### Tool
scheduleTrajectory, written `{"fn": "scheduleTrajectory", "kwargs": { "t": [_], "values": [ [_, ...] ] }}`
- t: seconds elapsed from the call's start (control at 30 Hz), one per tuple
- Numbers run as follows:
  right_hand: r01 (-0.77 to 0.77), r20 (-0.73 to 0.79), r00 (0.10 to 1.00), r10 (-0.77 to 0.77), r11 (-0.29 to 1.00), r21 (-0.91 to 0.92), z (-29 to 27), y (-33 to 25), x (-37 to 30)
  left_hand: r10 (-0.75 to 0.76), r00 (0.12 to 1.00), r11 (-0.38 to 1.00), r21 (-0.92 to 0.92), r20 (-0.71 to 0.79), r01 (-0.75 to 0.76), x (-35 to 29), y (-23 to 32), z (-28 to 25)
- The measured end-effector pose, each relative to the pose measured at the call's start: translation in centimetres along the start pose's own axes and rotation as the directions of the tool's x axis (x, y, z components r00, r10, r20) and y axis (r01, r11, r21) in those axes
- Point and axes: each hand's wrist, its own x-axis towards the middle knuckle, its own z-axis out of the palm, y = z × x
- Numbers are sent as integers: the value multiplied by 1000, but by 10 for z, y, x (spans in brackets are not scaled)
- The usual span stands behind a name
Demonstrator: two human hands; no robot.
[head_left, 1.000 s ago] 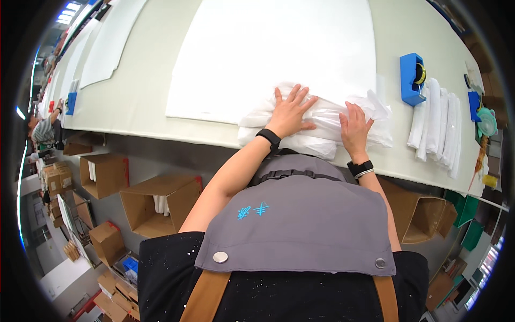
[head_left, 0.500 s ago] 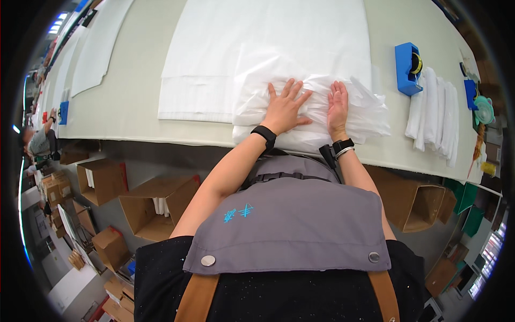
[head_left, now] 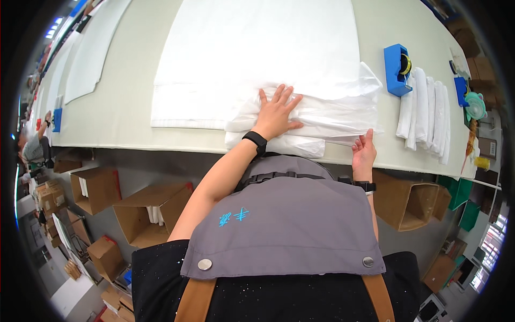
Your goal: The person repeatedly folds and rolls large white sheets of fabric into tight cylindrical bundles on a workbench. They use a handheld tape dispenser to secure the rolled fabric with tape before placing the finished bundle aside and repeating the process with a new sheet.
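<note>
A thin, wrinkled white plastic bag or sheet (head_left: 338, 115) lies folded near the front edge of the table. My left hand (head_left: 276, 114) presses flat on it, fingers spread. At the bag's lower right corner is my right hand (head_left: 363, 154), palm turned up and fingers loosely curled, with nothing visible in it. A rolled or folded white strip (head_left: 298, 146) lies along the table edge below my left hand. Behind the bag spreads a stack of large flat white sheets (head_left: 257, 48).
To the right stand a blue tape dispenser (head_left: 396, 70) and several rolled white bundles (head_left: 424, 112). A second blue dispenser (head_left: 461, 91) sits beside a green round object (head_left: 475, 105). Cardboard boxes (head_left: 410, 204) stand below the table. Another person (head_left: 35, 147) is at the far left.
My right hand has moved off the bag, toward me and right, to its corner. The wrinkled plastic now lies flatter and more stretched out. My left hand stays pressed on it.
</note>
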Motion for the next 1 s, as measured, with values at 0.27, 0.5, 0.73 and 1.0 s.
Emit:
{"fn": "scheduleTrajectory", "kwargs": {
  "t": [0.27, 0.5, 0.73, 1.0],
  "values": [
    [356, 165, 907, -386, 915, 188, 53, -1, 19, 15, 1000, 1000, 14, 14, -15, 0, -3, 0],
    [44, 153, 972, -178, 777, 628, 47, -18, 1, 5, 1000, 1000, 11, 5, -5, -1, -4, 2],
    [-208, 294, 951, 101, 910, 360, 3, 3, 5, 12, 1000, 1000, -25, -3, -12, 1, -1, -1],
    [369, 226, 889, -399, 915, 166, 72, -1, 10, 22, 1000, 999, -27, 10, -21, 1, -3, 0]
  ]
}}
